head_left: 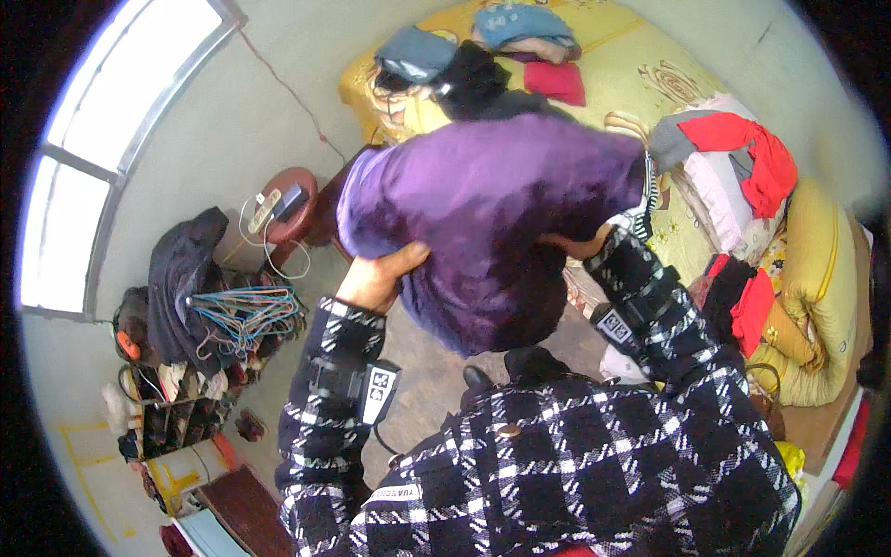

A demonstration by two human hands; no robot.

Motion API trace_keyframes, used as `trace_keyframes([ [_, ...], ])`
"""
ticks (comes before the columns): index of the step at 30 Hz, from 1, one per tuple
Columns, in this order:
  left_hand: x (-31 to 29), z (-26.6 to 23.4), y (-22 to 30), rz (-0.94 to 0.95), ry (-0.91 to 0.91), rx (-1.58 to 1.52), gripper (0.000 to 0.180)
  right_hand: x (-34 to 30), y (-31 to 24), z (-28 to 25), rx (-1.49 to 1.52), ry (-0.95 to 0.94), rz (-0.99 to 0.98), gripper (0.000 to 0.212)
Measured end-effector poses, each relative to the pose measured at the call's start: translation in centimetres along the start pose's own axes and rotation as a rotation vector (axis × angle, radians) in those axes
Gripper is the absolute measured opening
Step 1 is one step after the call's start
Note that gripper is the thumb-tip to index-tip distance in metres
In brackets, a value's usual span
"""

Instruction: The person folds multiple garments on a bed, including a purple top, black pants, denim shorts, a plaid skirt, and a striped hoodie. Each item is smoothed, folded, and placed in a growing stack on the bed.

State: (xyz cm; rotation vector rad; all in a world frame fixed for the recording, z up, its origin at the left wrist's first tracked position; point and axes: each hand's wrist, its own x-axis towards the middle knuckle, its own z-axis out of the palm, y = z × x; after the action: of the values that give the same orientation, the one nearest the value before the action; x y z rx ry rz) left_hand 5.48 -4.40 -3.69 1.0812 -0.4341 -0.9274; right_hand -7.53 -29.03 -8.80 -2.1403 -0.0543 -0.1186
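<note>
While both hands (373, 280) (588, 245) grip its sides, the purple cloth (492, 218) spreads between and beyond them.

At left the grey-framed window (91, 156) is glaring white, pale walls (295, 58) are rising behind, a yellow floral-sheeted bed (624, 82) is filling the far right, a round reddish-brown stool (299, 177) is standing nearby, grey floor (423, 373) is showing below.

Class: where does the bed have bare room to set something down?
Free: the yellow bed cover between the folded red cloth and the red garment at right. Crowded: the far-left corner, with blue folded clothes and a black garment, and the right edge, beside the yellow bedding.
</note>
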Motion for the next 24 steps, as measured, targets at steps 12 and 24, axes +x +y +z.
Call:
trace_keyframes([
  [12, 15.8, 14.3, -2.6, -0.14, -0.322, -0.113, 0.046, -9.3, 5.7, -14.8, 0.392, 0.601, 0.21, 0.043],
  [24, 25.3, 13.8, -9.7, -0.485, -0.516, 0.009, 0.031, -17.1, 2.2, -18.0, -0.901, 0.618, 0.154, 0.043],
])
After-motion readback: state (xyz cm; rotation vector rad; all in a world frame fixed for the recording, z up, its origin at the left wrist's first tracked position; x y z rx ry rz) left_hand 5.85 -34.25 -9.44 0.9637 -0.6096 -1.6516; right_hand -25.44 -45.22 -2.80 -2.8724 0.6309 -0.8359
